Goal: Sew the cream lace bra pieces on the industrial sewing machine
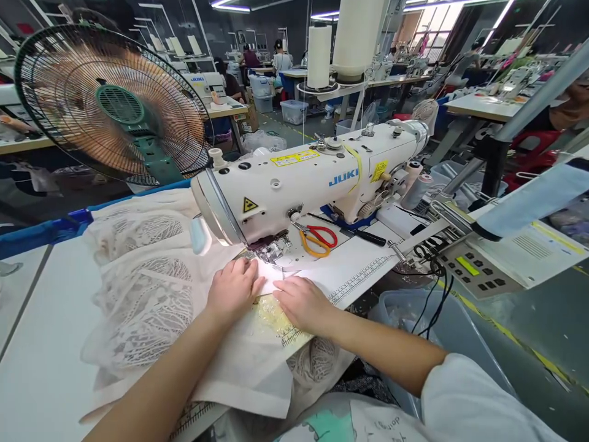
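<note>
A white sewing machine (294, 178) stands in front of me, its needle area lit. My left hand (234, 287) lies on beige lace-patterned fabric (239, 356), just before the presser foot (273, 252). Its fingers are curled and pressed together on the cloth, the thumb pointing right. To the right, my right hand (306, 302) has its fingers together, gripping the edge of the pale cloth beside the presser foot; the fingertips are partly hidden. Between my wrists is a yellowish, shiny patch (273, 314) on the machine bed. Scissors (317, 239) with red and orange handles lie behind my right hand.
Bunched lace fabric (156, 288) covers the table on the left, beside a large fan (115, 104). A black-handled tool (368, 237) lies by the machine base. At right are a control box (488, 264) and a clear plastic bin (442, 344). Thread cones (319, 58) stand behind.
</note>
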The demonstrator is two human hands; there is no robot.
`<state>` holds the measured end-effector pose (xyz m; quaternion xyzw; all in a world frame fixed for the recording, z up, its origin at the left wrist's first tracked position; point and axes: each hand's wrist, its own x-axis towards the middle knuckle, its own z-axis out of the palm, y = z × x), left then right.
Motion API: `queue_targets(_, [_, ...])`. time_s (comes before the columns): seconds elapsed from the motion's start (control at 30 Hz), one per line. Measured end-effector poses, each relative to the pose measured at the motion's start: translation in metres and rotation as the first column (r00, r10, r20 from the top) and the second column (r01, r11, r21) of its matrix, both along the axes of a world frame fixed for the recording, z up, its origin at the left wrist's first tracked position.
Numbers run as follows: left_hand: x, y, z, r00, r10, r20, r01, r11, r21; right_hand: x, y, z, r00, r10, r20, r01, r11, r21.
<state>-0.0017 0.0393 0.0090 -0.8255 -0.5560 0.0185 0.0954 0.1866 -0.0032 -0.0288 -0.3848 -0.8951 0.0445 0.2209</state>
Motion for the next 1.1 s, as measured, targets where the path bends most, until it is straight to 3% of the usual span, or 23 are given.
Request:
queue_targets(0.23, [-0.003,0.010,0.009,0.998,-0.058,0.001,0.058,0.997,0.059,-0.006,0.005,0.002,0.997,0.072,-0.010,-0.071,0.996,0.056])
queue_targets(0.47, [0.007,-0.025,-0.005,0.985,-0.171,0.038,0.170,0.985,0.034,-0.006,0.006,0.003,0.997,0.073,-0.022,-0.073,0.997,0.005])
queue_targets(0.6, [0.003,-0.032,-0.007,0.968,-0.241,0.073,0.239,0.970,0.043,-0.003,0.005,0.001,0.995,0.084,-0.054,-0.084,0.996,0.009])
queue_targets(0.87, [-0.013,-0.023,-0.005,0.946,-0.293,0.140,0.290,0.956,0.043,0.002,0.005,-0.001,0.989,0.105,-0.106,-0.108,0.994,-0.015])
queue_targets(1.1, [-0.024,-0.005,-0.007,0.953,-0.250,0.169,0.250,0.968,0.022,0.002,0.007,-0.002,0.990,0.096,-0.105,-0.098,0.995,-0.023])
